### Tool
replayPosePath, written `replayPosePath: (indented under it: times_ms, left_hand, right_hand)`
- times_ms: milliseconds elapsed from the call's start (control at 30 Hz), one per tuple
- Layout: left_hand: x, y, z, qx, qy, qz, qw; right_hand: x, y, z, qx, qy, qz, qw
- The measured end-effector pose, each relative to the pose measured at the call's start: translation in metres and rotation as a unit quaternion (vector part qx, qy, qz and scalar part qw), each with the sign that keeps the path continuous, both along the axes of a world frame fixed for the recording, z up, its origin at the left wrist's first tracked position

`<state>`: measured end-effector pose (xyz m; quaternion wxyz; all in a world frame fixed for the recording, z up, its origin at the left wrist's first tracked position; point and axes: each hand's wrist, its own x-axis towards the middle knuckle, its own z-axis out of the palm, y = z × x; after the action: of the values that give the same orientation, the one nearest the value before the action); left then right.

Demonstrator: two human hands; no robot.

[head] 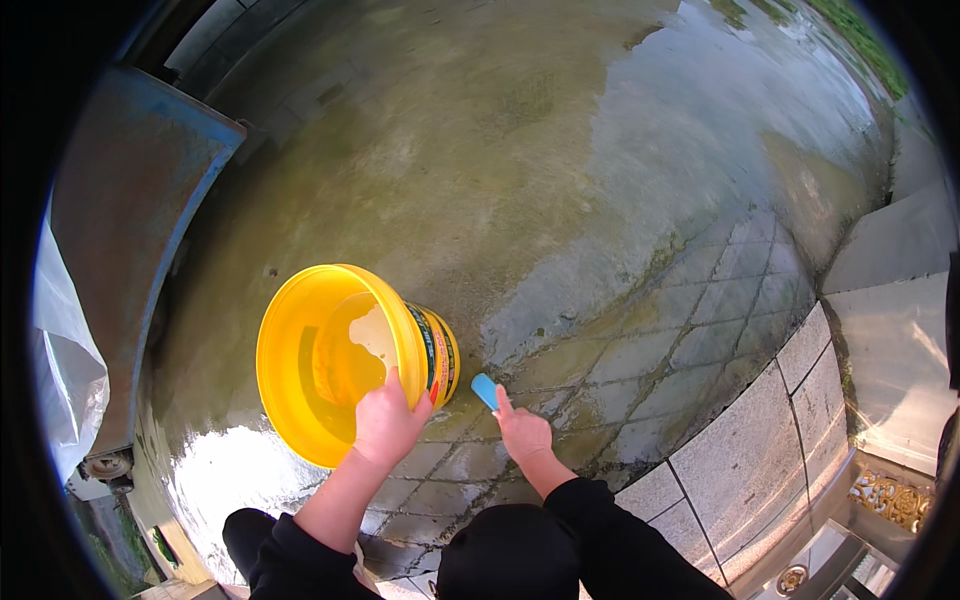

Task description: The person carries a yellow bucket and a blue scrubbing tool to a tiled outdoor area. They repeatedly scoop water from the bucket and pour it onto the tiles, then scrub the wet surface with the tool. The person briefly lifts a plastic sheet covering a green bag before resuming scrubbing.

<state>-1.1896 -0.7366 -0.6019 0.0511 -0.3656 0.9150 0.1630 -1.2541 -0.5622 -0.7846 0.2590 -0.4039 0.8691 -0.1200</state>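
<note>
My left hand (388, 424) grips the near right rim of a yellow plastic bucket (279, 367). The bucket leans over with its mouth towards the left, and some liquid with a bright reflection lies inside. Coloured bands with writing run round its outer side. To the right of the bucket, my right hand (521, 431) is closed on a light blue object (485, 391), perhaps a handle or a brush; only its rounded end shows, pointing up and left, apart from the bucket. Wet concrete ground (465, 172) lies beyond both hands.
At the left stands a rusty metal panel with a blue edge (180, 202), with clear plastic sheeting (67, 360) beside it. Wet paving tiles (675, 352) and pale stone slabs (735, 465) lie to the right, next to a wall base (892, 330) and gold ornament (892, 499).
</note>
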Motion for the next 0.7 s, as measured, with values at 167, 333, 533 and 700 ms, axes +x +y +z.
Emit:
replayPosePath:
  times_ms: [167, 333, 533, 700]
  left_hand:
    - [0.0, 0.006, 0.003, 0.006, 0.014, 0.0, 1.0]
    - [-0.003, 0.002, 0.007, 0.005, 0.026, -0.004, 1.0]
    - [0.006, -0.012, 0.025, 0.098, -0.025, 0.026, 0.995]
    - [0.054, -0.092, 0.036, -0.109, 0.134, 0.209, 0.963]
  right_hand:
    - [-0.034, 0.006, -0.01, -0.019, 0.062, 0.119, 0.991]
    - [-0.097, 0.006, -0.001, 0.04, 0.127, -0.108, 0.985]
    - [0.018, -0.002, -0.007, -0.01, 0.029, 0.1, 0.994]
    - [-0.109, 0.017, 0.001, 0.053, 0.135, -0.132, 0.981]
